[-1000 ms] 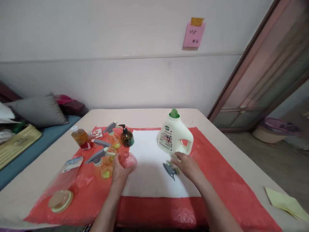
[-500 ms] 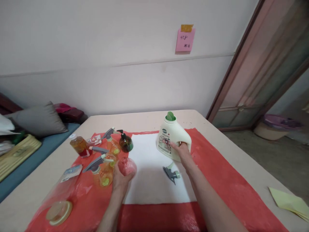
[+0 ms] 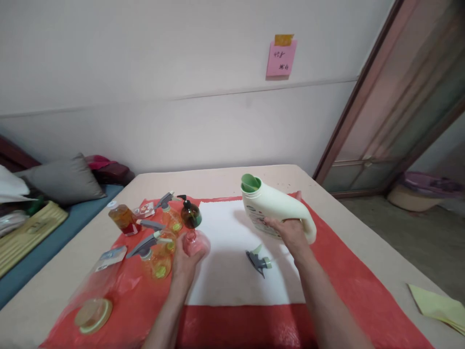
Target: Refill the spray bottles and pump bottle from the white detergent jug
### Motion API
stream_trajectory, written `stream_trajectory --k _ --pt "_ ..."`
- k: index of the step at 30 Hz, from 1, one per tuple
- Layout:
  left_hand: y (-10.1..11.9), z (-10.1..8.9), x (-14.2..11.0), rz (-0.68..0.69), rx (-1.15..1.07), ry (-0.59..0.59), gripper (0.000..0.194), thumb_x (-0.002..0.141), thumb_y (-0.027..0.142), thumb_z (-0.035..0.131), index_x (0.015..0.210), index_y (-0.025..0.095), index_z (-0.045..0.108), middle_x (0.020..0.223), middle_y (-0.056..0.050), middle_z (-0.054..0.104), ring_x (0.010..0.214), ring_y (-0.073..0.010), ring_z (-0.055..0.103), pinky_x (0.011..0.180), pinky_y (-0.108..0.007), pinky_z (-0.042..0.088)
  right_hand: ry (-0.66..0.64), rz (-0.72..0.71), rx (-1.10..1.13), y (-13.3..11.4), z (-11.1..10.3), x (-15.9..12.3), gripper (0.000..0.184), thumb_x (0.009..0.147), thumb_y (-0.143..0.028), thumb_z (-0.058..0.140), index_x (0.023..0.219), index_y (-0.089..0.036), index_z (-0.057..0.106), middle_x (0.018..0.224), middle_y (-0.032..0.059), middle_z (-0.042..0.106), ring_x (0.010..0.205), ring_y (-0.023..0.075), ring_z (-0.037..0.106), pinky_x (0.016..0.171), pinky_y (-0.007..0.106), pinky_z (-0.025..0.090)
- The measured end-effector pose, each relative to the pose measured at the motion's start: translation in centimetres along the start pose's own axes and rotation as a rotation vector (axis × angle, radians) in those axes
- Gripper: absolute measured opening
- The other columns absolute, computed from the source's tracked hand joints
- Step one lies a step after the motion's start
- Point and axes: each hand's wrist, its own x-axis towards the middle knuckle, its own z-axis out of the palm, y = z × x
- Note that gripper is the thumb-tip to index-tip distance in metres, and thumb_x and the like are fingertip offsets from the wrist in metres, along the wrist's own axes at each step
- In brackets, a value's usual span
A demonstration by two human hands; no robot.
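Gripping a tilted cream jug [image 3: 279,202] — right fingers [image 3: 275,223]; left fingers [image 3: 179,245] around pink bottle [image 3: 200,240], contents unclear.

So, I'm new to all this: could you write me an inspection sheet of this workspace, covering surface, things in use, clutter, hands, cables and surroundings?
Surface: pale table with a red covering and a white sheet on top.
Things in use: pinkish bottle, uncapped; cream jug, tilted with its green-lined mouth uncapped; grey spray head lying on the white sheet.
Clutter: at left, three spray bottles, a dark pump bottle, an amber bottle and a round container.
Hands: left hand around the pinkish bottle; right hand gripping the cream jug.
Cables: nothing seen.
Surroundings: wall with a pink note; grey cushion at left; tub on the floor at right.
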Motion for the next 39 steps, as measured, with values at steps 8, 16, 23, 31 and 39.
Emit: stream_trajectory --k 8,16,23,31,39 --pt "0.7 3.0 2.1 -0.045 0.075 -0.055 0.066 0.051 0.024 0.079 0.112 0.021 0.056 0.107 -0.011 0.067 0.104 -0.0361 0.065 0.087 -0.046 0.05 -0.122 -0.238 -0.537 -0.9 -1.9 -0.3 0.101 0.073 -0.058 0.072 0.153 -0.021 0.025 0.133 0.0151 0.058 0.124 0.039 0.05 0.108 0.055 0.033" --pt "4.8 2.0 -3.1 0.144 0.063 0.171 0.046 0.081 0.041 0.065 0.12 0.023 0.052 0.119 -0.009 0.06 0.106 -0.0261 0.06 0.093 -0.04 0.047 -0.224 -0.408 -0.755 -1.5 -1.8 -1.5 0.082 0.083 -0.043 0.062 0.154 -0.028 0.024 0.128 0.0108 0.059 0.117 0.0348 0.053 0.1 0.054 0.039" --pt "5.2 5.3 -5.5 0.04 -0.238 -0.483 0.06 0.077 0.041 0.073 0.13 0.02 0.054 0.126 -0.015 0.061 0.107 -0.0272 0.061 0.087 -0.039 0.049 -0.297 -0.425 -0.826 -1.6 -1.1 -2.2 0.071 0.083 -0.049 0.059 0.147 -0.025 0.039 0.13 0.0131 0.06 0.116 0.038 0.054 0.096 0.053 0.043" --pt "10.8 6.9 -4.1 -0.229 -0.749 -0.544 0.064 0.072 0.046 0.077 0.126 0.025 0.05 0.125 -0.012 0.061 0.114 -0.027 0.059 0.091 -0.037 0.048 -0.297 -0.465 -0.813 -5.2 -1.5 -0.5 0.075 0.079 -0.055 0.061 0.145 -0.026 0.043 0.123 0.0151 0.063 0.106 0.0375 0.061 0.088 0.05 0.049" --pt "10.5 7.1 -3.9 -0.321 -0.905 -0.509 0.05 0.084 0.054 0.065 0.125 0.028 0.053 0.133 -0.007 0.059 0.115 -0.0213 0.058 0.092 -0.034 0.049 -0.314 -0.517 -0.797 -5.7 -2.3 -0.5 0.064 0.078 -0.052 0.061 0.136 -0.029 0.053 0.121 0.014 0.065 0.107 0.039 0.06 0.087 0.052 0.05"
